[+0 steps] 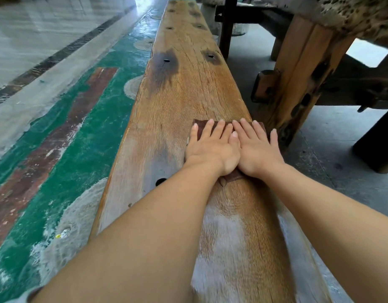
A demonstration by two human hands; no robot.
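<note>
A long wooden plank [184, 88] runs away from me down the middle of the view. A dark reddish-brown sheet of sandpaper [199, 123] lies flat on it. My left hand [210, 147] and my right hand [256, 149] press down on the sheet side by side, fingers straight and spread, thumbs touching. Most of the sheet is hidden under my palms; only its far edge and a near corner show. Pale dust streaks mark the plank near me.
Dark holes [167, 60] dot the plank. A green and red-brown painted board [84, 132] lies to the left on a grey floor. A thick wooden post [298, 75] of a bench stands close on the right, with dark beams behind it.
</note>
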